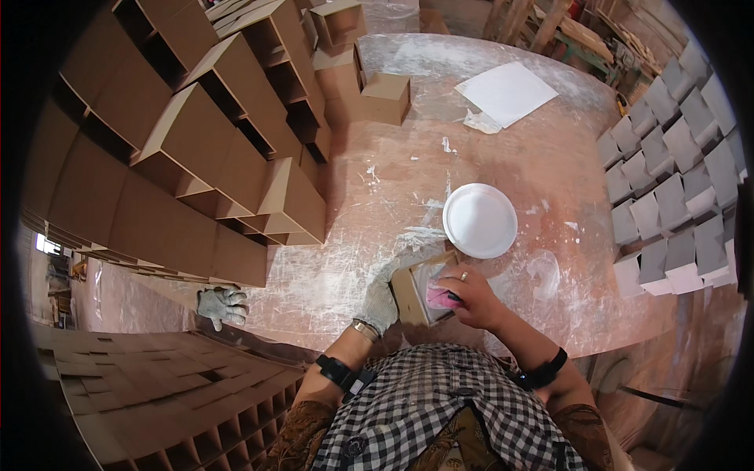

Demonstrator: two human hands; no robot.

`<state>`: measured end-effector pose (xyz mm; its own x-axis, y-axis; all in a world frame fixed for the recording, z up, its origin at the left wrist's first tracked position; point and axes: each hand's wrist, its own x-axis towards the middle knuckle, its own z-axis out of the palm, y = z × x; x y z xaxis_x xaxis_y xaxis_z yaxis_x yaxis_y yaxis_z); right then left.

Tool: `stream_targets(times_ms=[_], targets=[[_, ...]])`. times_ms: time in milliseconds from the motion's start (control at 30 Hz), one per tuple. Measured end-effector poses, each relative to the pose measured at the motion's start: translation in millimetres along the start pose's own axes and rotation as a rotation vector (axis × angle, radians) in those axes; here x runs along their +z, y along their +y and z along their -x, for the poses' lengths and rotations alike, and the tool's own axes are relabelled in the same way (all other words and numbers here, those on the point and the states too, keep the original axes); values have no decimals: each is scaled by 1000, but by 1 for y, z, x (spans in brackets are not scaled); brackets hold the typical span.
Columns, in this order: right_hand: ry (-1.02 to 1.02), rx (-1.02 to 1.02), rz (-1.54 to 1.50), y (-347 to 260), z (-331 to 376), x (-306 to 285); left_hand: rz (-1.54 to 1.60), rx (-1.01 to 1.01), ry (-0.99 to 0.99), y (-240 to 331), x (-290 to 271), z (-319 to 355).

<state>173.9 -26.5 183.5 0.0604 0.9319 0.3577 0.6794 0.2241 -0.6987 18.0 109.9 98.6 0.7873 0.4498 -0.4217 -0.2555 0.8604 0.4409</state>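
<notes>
My left hand (381, 301), in a grey knit glove, is closed on the side of a small brown cardboard box (408, 300). The box is tilted in front of my checked apron, near the table's front edge. One face of it, turned toward my right hand, looks whitish and wet. My bare right hand (471, 301) is closed on a pink, flat-looking piece (442, 297) with a dark part beside it, and it lies against that whitish face. Its exact kind is hard to make out. Just beyond the right hand stands a round white tub (480, 220).
Brown open-fronted boxes (200, 145) are stacked high at the left. White-grey boxes (667, 173) stand in rows at the right. A white sheet (508, 93) lies on the smeared wooden table (377, 188). A spare grey glove (222, 306) rests at the left edge.
</notes>
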Motion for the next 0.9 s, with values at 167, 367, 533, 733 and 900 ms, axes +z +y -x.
stream_targets(times_ms=[167, 367, 533, 733, 900], targets=[[-63, -63, 123, -12, -22, -3, -52, 19, 54, -4, 0, 8], [175, 157, 60, 4, -28, 7, -923, 430, -3, -11, -5, 18], [400, 628, 26, 17, -21, 12, -1055, 452, 127, -17, -10, 22], [351, 788, 155, 25, -24, 12, -80, 80, 120, -16, 10, 27], [276, 920, 116, 22, -33, 11, -466, 257, 109, -23, -4, 21]])
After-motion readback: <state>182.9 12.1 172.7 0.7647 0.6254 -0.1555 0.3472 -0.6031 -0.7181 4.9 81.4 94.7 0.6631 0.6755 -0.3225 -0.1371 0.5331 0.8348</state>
